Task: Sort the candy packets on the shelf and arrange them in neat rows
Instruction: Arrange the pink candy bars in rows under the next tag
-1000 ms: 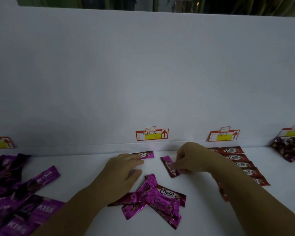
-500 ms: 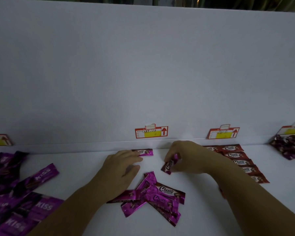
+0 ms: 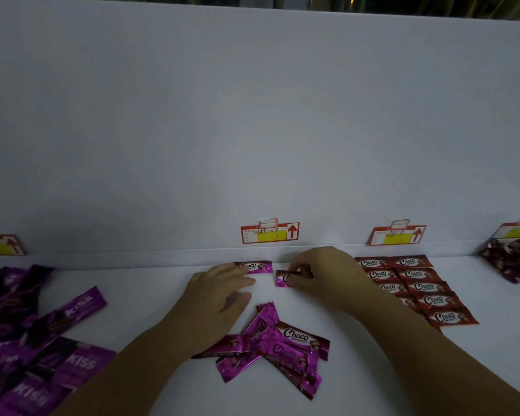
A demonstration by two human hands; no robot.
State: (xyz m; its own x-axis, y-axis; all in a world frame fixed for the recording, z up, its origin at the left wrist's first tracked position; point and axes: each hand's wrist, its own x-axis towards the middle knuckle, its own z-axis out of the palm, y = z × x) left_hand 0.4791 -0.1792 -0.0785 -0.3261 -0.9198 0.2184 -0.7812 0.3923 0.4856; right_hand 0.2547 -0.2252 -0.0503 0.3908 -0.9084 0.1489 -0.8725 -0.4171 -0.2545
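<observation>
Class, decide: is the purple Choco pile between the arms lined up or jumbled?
Jumbled: the purple Choco pile overlaps and crosses at different angles, unlike the red packets lying in straight columns.

white back panel [image 3: 252, 115], dim light

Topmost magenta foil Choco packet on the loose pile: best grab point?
Probably pinch its right crimped end, coming from the right: the magenta foil Choco packet lies flat, topmost, and that end rests on bare white shelf, clear of the other pile packets.

Head camera looks down, close over shelf [image 3: 357, 370].
</observation>
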